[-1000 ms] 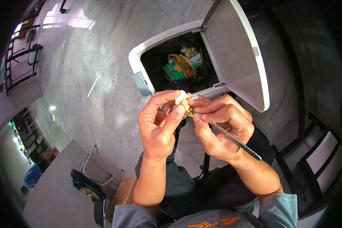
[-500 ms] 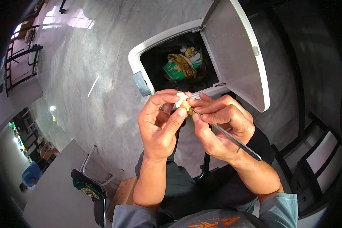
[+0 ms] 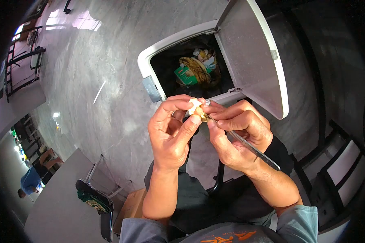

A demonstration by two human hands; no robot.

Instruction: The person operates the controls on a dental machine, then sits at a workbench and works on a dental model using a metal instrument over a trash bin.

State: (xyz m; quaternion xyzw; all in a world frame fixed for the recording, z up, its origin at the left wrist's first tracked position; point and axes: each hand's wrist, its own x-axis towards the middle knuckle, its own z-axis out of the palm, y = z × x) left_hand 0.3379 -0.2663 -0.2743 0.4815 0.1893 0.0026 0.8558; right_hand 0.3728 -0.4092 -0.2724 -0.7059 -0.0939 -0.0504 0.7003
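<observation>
Above the near rim of an opened bin, my left hand (image 3: 172,135) pinches a small whitish piece (image 3: 195,104) between thumb and fingers. Pale yellow, ragged flesh (image 3: 199,111) shows on the side facing my right hand; its exact kind is unclear. My right hand (image 3: 243,133) is closed around a slim metal tool (image 3: 249,146) with a flat, ridged handle, like a scalpel. The thin front end of the tool meets the yellow part, and its tip is hidden there. The handle's rear end sticks out past my right palm.
The white bin (image 3: 144,60) stands in front of me, its lid (image 3: 251,48) swung up to the right. Inside lie a blackened banana peel (image 3: 195,69) and a green packet (image 3: 185,76). A chair (image 3: 105,210) and table (image 3: 65,194) are at left, with a person (image 3: 30,181) beyond.
Both hands stay nearly in place, with tiny finger shifts around the piece and the tool. The distant person at left has shifted slightly.
</observation>
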